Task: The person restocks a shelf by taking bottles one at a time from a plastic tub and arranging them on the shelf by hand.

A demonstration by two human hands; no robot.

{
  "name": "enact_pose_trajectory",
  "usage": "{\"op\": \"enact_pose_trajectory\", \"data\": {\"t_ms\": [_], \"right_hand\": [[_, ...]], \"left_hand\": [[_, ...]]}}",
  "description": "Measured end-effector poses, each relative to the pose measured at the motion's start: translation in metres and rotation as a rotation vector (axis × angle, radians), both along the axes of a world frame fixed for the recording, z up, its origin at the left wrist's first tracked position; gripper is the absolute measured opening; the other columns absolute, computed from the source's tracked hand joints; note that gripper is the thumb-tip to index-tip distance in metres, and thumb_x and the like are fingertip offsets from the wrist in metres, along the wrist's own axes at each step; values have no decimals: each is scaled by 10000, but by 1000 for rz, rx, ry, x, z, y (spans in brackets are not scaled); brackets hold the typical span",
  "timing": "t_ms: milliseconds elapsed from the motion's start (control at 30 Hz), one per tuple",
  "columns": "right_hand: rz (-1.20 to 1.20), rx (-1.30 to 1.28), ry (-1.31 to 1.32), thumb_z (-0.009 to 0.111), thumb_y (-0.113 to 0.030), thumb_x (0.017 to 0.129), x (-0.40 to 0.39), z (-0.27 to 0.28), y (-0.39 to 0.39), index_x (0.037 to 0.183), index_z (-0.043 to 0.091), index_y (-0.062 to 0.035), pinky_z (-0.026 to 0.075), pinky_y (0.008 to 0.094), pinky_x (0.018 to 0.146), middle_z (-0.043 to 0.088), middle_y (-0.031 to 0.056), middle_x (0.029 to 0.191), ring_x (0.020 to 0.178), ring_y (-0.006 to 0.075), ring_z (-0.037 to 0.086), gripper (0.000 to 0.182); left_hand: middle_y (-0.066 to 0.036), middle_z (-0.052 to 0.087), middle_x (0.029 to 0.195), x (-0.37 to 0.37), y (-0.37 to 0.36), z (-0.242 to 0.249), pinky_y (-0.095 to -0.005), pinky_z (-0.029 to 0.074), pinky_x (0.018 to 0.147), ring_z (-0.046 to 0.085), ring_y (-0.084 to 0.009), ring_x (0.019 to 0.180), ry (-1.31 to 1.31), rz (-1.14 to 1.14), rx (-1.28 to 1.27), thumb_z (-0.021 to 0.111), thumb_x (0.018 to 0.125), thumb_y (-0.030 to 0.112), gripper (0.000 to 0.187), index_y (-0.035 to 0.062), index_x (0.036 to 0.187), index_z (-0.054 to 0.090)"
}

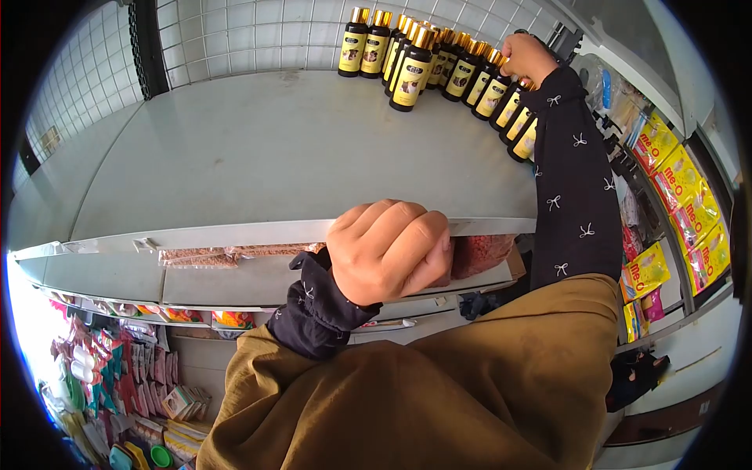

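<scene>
Dark bottles with gold caps and yellow labels stand in rows at the back right of the grey shelf. One bottle stands in front of the others, nearer the shelf's middle. My right hand reaches over the right part of the group, its fingers bent down at a gold cap; whether they grip it is hard to make out. At the shelf's front edge, my left hand is closed in a fist, knuckles up, against the rim. What lies inside its curled fingers is hidden.
A wire grid rises behind the shelf. Yellow packets hang on the right. Below the front edge, a lower shelf holds bags of brown pellets. Colourful goods hang at the lower left.
</scene>
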State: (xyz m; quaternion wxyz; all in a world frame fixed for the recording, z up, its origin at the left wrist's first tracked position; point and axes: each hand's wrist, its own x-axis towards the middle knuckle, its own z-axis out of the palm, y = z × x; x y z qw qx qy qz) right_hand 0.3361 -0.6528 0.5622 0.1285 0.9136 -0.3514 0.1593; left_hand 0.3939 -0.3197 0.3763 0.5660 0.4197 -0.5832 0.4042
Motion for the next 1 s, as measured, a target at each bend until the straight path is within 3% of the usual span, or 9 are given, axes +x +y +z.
{"op": "enact_pose_trajectory", "data": {"t_ms": [100,400,500,533,633,700,767,867,1000], "right_hand": [[102,-124,23,768,-22,627,0,-3,-2,849,547,-7,431,327,417,536,74,682,508,164,543,314],[130,-136,-96,747,-110,722,-18,-4,9,945,579,-14,476,335,507,598,82,775,605,179,592,295],[442,-384,-201,724,-177,785,-32,0,-7,1011,599,-14,494,299,592,645,81,865,735,170,634,306],[441,-378,-204,724,-177,785,-35,-1,27,1011,599,-14,494,299,592,645,81,865,735,170,634,306],[401,-164,-420,673,-237,833,-58,-17,116,1020,662,-22,480,348,654,684,125,859,716,216,611,285],[513,-41,-465,706,-232,826,-70,-28,138,1056,611,-24,487,254,674,666,70,923,838,142,642,324],[549,38,-520,697,-213,837,-87,-47,168,1066,617,-30,482,246,682,668,65,939,857,134,640,303],[614,140,-620,682,-168,850,-106,-65,190,1067,624,-31,478,237,692,667,57,955,876,123,636,262],[794,293,-718,676,-108,844,-118,-97,195,1030,634,-23,488,244,678,665,59,943,847,123,639,209]], "left_hand": [[-3,536,633,0,-2,0,-261,402,445,543,-147,523,1,0,-7,648,637,50,132,90,751,596],[-10,553,646,1,0,-2,-262,412,455,557,-156,535,-3,-14,-2,649,634,38,142,86,759,601],[-14,559,651,1,1,0,-264,422,463,564,-161,540,-3,-18,12,648,634,31,145,82,763,606],[-13,558,645,0,1,1,-266,429,470,563,-167,535,5,-14,14,648,636,28,144,81,763,608],[-11,556,633,-3,4,0,-270,441,485,561,-180,525,20,3,23,647,639,21,141,79,763,613],[-37,577,696,-5,7,-2,-285,463,545,591,-192,622,53,-21,69,646,653,20,132,65,775,625],[-49,588,728,-9,12,-2,-292,475,575,606,-199,671,65,-10,91,646,660,20,128,58,782,632],[-100,600,875,-28,17,-5,-319,481,700,602,-232,878,182,34,-8,637,689,25,136,29,825,649],[-142,582,977,-44,38,-30,-345,466,786,555,-265,1007,346,164,73,628,708,16,180,8,885,657]]}}
